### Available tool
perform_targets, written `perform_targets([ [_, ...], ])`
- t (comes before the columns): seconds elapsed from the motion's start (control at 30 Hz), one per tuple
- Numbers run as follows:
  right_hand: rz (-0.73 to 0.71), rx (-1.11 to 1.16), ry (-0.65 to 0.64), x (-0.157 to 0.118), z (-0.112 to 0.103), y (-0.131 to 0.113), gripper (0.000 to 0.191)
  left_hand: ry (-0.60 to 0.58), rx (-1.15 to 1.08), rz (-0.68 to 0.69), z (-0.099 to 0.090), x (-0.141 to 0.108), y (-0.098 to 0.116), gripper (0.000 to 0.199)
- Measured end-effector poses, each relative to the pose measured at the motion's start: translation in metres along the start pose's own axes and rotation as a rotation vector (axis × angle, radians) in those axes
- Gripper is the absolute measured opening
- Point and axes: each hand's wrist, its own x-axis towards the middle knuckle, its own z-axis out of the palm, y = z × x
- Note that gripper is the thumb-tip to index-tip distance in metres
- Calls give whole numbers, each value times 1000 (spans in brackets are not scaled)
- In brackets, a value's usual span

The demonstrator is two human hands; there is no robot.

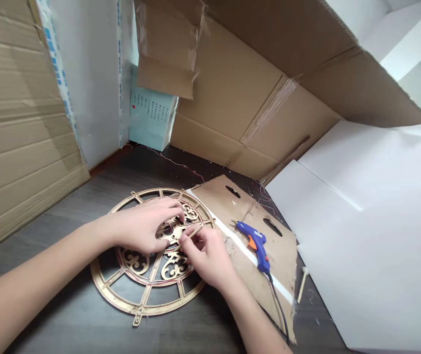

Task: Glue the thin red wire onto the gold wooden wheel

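A round openwork frame (145, 295), gold-coloured with spokes and scroll ornaments, lies flat on the dark table. Thin red wires run along its inner ring. My left hand (140, 223) rests over the frame's upper left, thumb and fingers apart around the central hub (173, 235). Whether its fingertips press on anything is hard to see. Between the thumb and fingers of my right hand (208, 253), just right of the hub, is a thin wooden stick (195, 231). The stick's lower end is near the hub; contact cannot be made out.
A blue hot glue gun (255, 243) with an orange trigger lies on a flat cardboard sheet (280, 265), its black cord trailing forward. Farther right is a small pale stick with a rounded end (302, 284). Cardboard walls (228, 88), white panels (373, 236) and a light-blue box (151, 118) surround the table.
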Motion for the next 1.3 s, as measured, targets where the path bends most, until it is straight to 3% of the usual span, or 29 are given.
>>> perform_targets([
  [0.6, 75, 149, -31, -1, -2, 0, 19, -45, -32, -20, -2, 0, 3, 44],
  [0.87, 83, 97, -35, 1, 1, 4, 18, 18, -42, -9, 1, -1, -1, 43],
  [1.3, 90, 156, -3, 1, 2, 5, 21, 25, -3, 7, 3, 0, -1, 44],
])
